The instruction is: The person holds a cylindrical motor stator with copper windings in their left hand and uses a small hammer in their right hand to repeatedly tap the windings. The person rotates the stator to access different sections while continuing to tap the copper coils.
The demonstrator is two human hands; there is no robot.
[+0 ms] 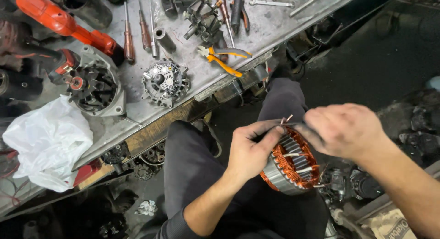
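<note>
A copper-wound stator (292,163) is held over the lap by both hands

The stator is gripped from the side by the left hand (250,149), fingers curled on its rim and thumb pressed near the top. A wire lead (288,119) sticking up from the windings is pinched by the right hand (346,129), though the fingertips are blurred and the exact hold is hard to judge. On the metal workbench (275,25) well apart lie orange-handled pliers (220,60), an alternator housing (96,85), a rectifier plate (165,82) and a white plastic bag (46,142)
</note>
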